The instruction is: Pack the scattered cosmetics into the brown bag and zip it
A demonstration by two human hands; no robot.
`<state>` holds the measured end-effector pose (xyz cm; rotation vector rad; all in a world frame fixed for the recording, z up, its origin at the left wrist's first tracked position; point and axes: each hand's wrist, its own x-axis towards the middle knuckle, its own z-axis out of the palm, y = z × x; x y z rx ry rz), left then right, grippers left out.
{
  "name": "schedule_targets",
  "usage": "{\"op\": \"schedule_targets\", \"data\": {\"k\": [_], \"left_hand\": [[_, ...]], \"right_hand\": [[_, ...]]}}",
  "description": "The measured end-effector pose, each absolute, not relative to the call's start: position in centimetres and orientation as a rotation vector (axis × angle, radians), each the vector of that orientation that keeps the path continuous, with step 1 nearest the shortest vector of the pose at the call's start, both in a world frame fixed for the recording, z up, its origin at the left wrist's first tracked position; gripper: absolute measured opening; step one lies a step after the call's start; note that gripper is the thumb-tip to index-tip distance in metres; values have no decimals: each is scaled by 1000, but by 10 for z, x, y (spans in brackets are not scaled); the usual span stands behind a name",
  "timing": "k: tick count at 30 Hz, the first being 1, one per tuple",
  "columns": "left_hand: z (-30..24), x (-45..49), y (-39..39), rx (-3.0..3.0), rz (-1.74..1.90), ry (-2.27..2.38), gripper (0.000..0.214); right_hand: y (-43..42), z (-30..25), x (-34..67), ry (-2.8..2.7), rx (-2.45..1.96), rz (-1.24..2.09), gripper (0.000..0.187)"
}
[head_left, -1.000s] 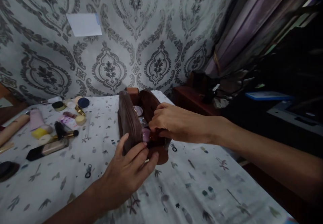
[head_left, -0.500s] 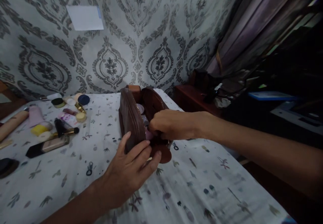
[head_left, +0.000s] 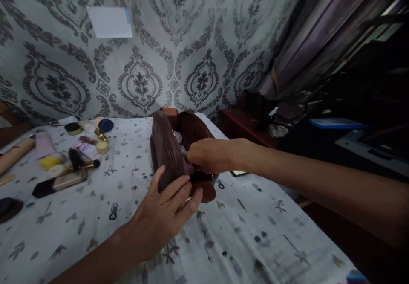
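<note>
A brown zippered bag (head_left: 166, 147) stands unzipped on the patterned cloth, its mouth gaping to the right. My left hand (head_left: 166, 211) grips the bag's near end, thumb on the side panel and fingers along the zipper edge. My right hand (head_left: 207, 154) reaches into the opening with its fingers curled. The fingertips are hidden inside, so what they hold cannot be made out. Beside the right knuckles, a glittery item (head_left: 183, 151) and a pale round item (head_left: 178, 137) show in the bag. A brown leather flap (head_left: 207, 191) hangs by my left fingertips.
Several cosmetics lie to the left, among them a foundation bottle (head_left: 68, 182), a pink tube (head_left: 44, 144), a yellow sponge (head_left: 49, 163) and a dark blue round case (head_left: 105, 125). A dark object with a pale edge (head_left: 239, 173) lies under my right wrist. Patterned wallpaper (head_left: 140, 79) rises behind.
My right hand has shifted slightly left and deeper into the bag. My left hand keeps its hold on the bag. The dark object under the right wrist has come into sight.
</note>
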<state>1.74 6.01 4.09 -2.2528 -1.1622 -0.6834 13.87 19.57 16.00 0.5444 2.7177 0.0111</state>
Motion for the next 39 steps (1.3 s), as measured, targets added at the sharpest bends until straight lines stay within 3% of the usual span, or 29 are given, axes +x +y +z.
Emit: {"op": "schedule_targets", "data": {"k": [4,15,30,39], "left_hand": [[40,16,59,-2262,-680,-1160,34],[43,16,58,-2258,-662,-1150,34],[56,9,49,-2300,-555,-1128,42],[58,1,23,-2227,-720,-1107,26]], "right_hand": [[201,165,142,2772,593,-63,31],[203,186,143,2654,449,177,21],[212,173,172,3278,598,-169,25],[161,144,188,3691,930,-363,30]]}}
